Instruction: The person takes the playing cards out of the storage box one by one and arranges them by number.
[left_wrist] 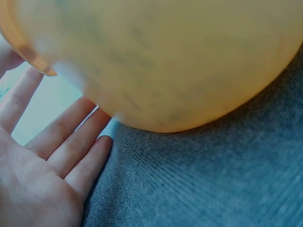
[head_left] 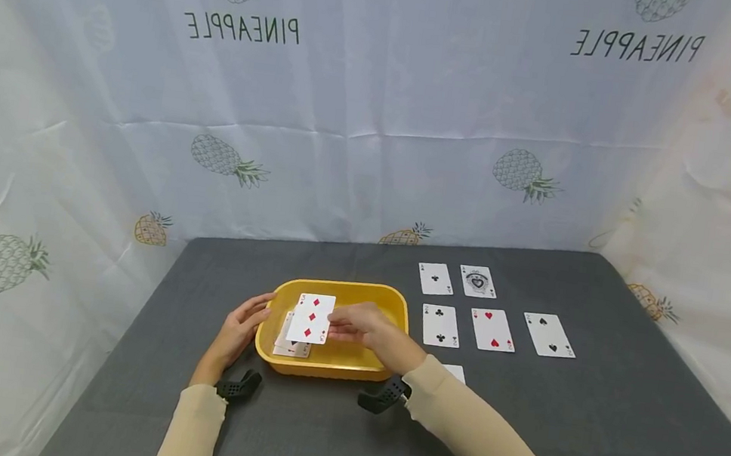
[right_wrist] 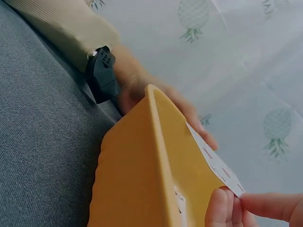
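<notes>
Between thumb and fingers, my right hand [head_left: 363, 328] pinches the right edge of a three of diamonds playing card [head_left: 312, 318], held face up over the yellow basket [head_left: 334, 371]. The right wrist view shows this card [right_wrist: 215, 163] tilted above the basket's inside, thumb on one face and fingertips beneath. More cards [head_left: 291, 350] lie in the basket's left part, partly hidden under the held one. At the basket's left end, my left hand [head_left: 242, 331] touches the rim. Its fingers [left_wrist: 71, 137] look fairly straight against the outer wall in the left wrist view.
Right of the basket, cards lie in rows: an ace of clubs [head_left: 435, 278] and an ornate ace [head_left: 478, 281] behind, then a two of clubs [head_left: 441, 325], two of hearts [head_left: 493, 330] and two of spades [head_left: 549, 335]. Another card [head_left: 455, 372] is partly hidden by the right forearm.
</notes>
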A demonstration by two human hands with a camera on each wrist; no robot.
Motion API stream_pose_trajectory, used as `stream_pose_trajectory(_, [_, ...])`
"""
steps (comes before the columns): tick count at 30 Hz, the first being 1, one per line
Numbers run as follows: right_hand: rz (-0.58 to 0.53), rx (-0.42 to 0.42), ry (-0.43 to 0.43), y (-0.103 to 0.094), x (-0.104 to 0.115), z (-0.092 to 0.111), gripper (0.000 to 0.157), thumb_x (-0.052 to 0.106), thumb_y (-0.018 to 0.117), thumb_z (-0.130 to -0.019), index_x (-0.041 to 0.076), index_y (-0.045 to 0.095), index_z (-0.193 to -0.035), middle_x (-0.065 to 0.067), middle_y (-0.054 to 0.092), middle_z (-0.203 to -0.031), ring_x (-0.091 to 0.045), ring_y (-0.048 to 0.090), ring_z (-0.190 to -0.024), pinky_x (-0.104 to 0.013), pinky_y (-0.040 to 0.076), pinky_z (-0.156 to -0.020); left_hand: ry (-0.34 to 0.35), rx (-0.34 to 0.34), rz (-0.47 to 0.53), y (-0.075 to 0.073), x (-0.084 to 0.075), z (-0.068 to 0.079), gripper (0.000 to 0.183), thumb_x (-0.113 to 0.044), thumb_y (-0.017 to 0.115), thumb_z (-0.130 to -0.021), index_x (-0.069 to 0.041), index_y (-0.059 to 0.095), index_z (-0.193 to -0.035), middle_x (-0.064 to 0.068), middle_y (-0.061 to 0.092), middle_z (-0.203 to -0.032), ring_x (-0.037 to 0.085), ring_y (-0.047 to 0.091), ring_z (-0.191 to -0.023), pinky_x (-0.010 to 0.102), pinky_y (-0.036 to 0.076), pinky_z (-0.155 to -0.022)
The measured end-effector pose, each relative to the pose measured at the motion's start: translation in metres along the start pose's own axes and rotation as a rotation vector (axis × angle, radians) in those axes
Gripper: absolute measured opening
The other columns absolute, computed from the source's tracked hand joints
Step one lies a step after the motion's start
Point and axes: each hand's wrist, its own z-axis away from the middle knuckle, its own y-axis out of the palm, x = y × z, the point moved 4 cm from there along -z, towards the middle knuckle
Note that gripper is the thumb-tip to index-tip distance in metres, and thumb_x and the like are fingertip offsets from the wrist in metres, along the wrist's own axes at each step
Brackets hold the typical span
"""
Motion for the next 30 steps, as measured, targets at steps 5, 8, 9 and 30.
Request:
stream_pose_trajectory(5, [-0.017,0.021,-0.032,-0.009,0.004,0.007,0.027,0.002,0.066,-0.087,-0.008,0.066,-0.111,-0.005,0.064,-0.074,-0.012,0.062,-0.063,-0.023,0.058,-0.063,0.016,0.012,0.003,0.001,0.000,-0.001,0.051,-0.018,0.050,-0.100,0.004,0.035,-0.144,-0.024,0.058,-0.113,-0.007,0.058,-0.105,0.014,0.050,-0.087])
stream_pose_trajectory(8, [-0.006,0.084,-0.086,-0.017,0.008,0.017,0.026,0.003,0.065,-0.088,-0.008,0.065,-0.111,-0.004,0.065,-0.079,-0.011,0.064,-0.068,-0.026,0.059,-0.072,0.017,0.010,0.002,0.001,0.000,-0.001,0.051,-0.019,0.050,-0.100,0.005,0.036,-0.143,-0.024,0.058,-0.112,-0.008,0.058,-0.105,0.014,0.050,-0.087])
stream_pose_trajectory(9, [-0.013,0.104,-0.100,-0.020,0.009,0.020,0.026,0.003,0.065,-0.087,-0.007,0.065,-0.111,-0.004,0.066,-0.080,-0.011,0.065,-0.069,-0.027,0.059,-0.075,0.019,0.007,0.002,0.001,0.000,-0.001,0.051,-0.018,0.050,-0.100,0.005,0.036,-0.143,-0.024,0.058,-0.112,-0.007,0.058,-0.105,0.014,0.050,-0.086])
stream_pose_trajectory(30, [0.294,0.091,-0.166,-0.083,0.016,0.042,0.027,0.006,0.059,-0.092,-0.011,0.059,-0.113,-0.004,0.063,-0.074,-0.009,0.063,-0.065,-0.024,0.058,-0.066,-0.021,-0.023,-0.030,0.000,0.000,-0.001,0.050,-0.021,0.052,-0.100,0.001,0.038,-0.143,-0.021,0.055,-0.114,-0.008,0.056,-0.105,0.013,0.049,-0.087])
